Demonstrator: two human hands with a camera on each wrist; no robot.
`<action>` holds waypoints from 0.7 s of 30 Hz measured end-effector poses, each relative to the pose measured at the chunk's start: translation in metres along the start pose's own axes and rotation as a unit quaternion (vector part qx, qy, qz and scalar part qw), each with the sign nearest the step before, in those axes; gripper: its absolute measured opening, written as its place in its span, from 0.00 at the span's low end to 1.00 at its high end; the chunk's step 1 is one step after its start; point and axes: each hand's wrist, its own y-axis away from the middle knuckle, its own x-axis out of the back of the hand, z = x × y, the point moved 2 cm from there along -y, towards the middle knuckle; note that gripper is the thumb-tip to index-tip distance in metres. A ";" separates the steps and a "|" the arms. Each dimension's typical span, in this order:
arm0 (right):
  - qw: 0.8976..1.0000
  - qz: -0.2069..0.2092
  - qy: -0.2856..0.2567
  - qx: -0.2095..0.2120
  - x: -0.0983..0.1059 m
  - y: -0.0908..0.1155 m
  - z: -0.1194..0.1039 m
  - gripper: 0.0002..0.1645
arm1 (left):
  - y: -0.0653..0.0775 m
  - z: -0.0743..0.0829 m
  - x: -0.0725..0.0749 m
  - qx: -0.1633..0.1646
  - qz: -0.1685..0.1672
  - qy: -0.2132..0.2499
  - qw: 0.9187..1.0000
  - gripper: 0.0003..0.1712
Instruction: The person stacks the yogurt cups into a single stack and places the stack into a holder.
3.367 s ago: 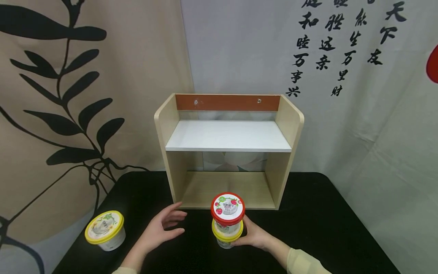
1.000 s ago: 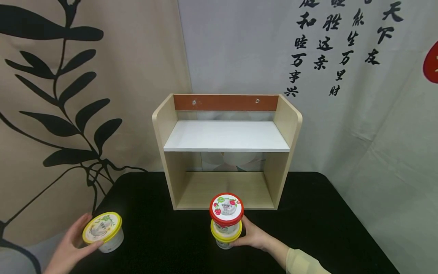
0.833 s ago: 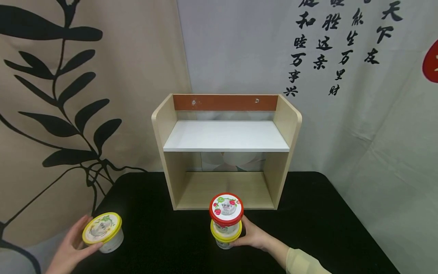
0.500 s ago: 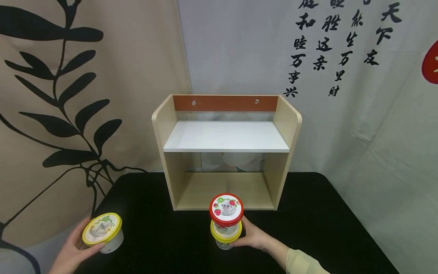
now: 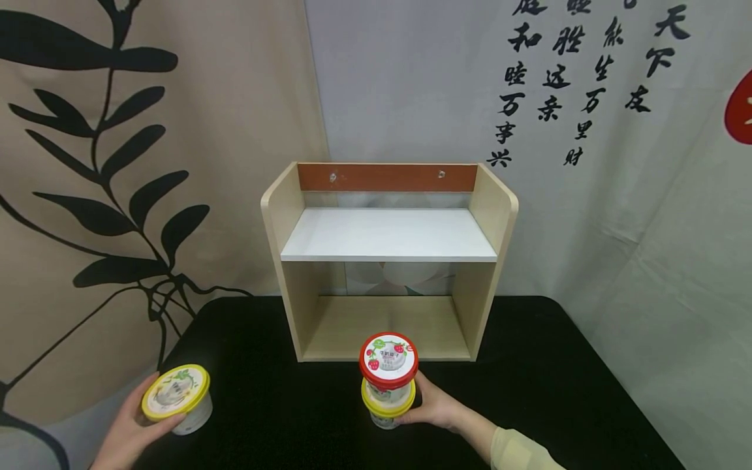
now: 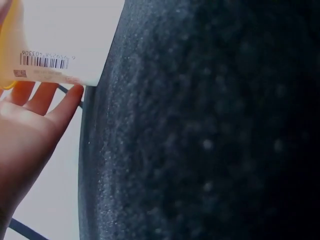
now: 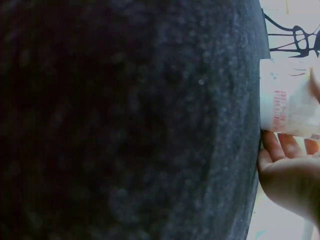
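Note:
At the table's left side, my left hand [image 5: 130, 427] holds a white paper food cup with a yellow lid [image 5: 177, 393], thumb on the near side and fingers behind. Its barcode label [image 6: 45, 61] shows in the left wrist view. Before the shelf, a red-lidded cup [image 5: 389, 360] with strawberries printed on its lid stands on a second yellow-lidded cup [image 5: 383, 410]. My right hand [image 5: 436, 405] grips that lower cup from the right. In the right wrist view the lower cup's white side [image 7: 287, 100] rests against the black tabletop, with fingers curled round it.
A small wooden shelf unit [image 5: 487, 274] with a white middle board [image 5: 389, 235] stands behind the stacked cups. The black table [image 5: 546, 385] has rounded far corners. Printed cloth [image 5: 235, 130] hangs behind it.
My left hand has moved left from beside the stack to the separate yellow-lidded cup and taken hold of it. My right hand stays on the lower stacked cup. The cups have hardly moved.

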 end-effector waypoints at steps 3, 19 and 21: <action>1.000 0.000 0.002 -0.002 0.000 0.000 0.000 0.57 | -0.001 0.000 -0.001 0.005 0.006 0.005 1.000 0.71; 1.000 -0.002 0.007 0.003 -0.001 0.002 -0.004 0.57 | 0.003 0.023 -0.014 -0.050 0.016 0.035 0.998 0.66; 1.000 -0.001 0.007 0.003 -0.001 0.002 -0.004 0.57 | 0.004 0.030 -0.017 -0.066 0.012 0.046 0.997 0.64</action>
